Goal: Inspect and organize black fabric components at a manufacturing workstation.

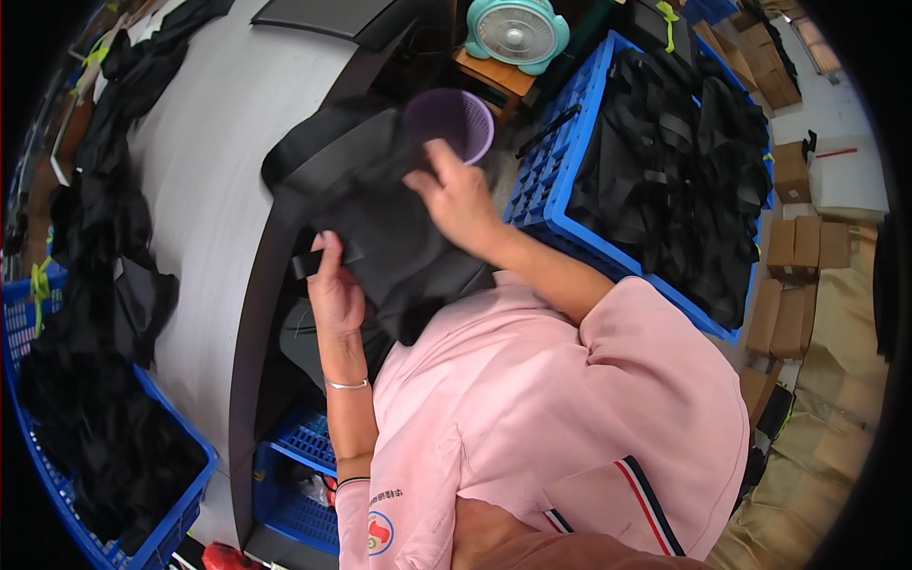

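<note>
A black fabric bag piece with a wide strap-like band is held up in front of my body, partly over the edge of the grey table. My left hand is closed on its lower left edge, thumb on top, next to a small black webbing tab. Over the upper right part of the fabric, my right hand has thumb and forefinger apart. Its fingertips are blurred, and I see nothing between them.
Left is a grey table with black fabric pieces along its far side. Blue crates of black pieces stand at lower left and right. A purple basket, a teal fan and cardboard boxes are nearby.
</note>
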`<state>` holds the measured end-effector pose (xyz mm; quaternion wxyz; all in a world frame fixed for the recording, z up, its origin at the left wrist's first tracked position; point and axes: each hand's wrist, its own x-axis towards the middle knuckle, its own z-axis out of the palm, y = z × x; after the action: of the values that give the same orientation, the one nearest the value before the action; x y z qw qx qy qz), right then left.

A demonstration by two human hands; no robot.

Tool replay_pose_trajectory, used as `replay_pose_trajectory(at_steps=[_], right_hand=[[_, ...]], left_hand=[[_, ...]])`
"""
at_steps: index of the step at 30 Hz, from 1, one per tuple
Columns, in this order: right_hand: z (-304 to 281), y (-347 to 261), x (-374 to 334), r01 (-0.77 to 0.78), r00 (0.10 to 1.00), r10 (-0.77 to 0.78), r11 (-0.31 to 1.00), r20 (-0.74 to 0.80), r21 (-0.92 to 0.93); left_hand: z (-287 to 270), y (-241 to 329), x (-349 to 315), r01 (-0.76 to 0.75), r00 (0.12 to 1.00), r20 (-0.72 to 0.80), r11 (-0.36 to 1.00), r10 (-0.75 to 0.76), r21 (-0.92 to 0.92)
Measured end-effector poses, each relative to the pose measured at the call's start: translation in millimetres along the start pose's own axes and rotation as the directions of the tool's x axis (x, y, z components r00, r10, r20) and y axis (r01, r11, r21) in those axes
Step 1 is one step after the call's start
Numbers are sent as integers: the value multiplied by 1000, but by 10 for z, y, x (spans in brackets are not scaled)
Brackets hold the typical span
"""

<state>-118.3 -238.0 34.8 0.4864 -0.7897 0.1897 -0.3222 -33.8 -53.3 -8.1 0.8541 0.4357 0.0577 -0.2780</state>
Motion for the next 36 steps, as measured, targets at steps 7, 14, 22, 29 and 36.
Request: replay_pose_trajectory(at_steps=[7,14,22,29,36], right_hand=[[-1915,706,-18,-261,910,108,899,-399,-351],[-4136,1357,-854,-667,742,42,143,-669,-731],[-3498,3367,-1360,-533,652,557,-145,-514,-833],[-3677,2547,-534,-445,445,820,-147,-361,-883],[-1760,310,332,-29,986,154,520,61,-854]], left_hand=[[367,-28,-153,25,885,425,932,-188,361],[25,-75,-124,128,941,220,874,-255,468],[42,-28,-214,72,948,228,850,-221,521],[-293,568,-144,-292,948,48,797,315,529],[-867,1754,395,-262,280,252,-178,926,948]])
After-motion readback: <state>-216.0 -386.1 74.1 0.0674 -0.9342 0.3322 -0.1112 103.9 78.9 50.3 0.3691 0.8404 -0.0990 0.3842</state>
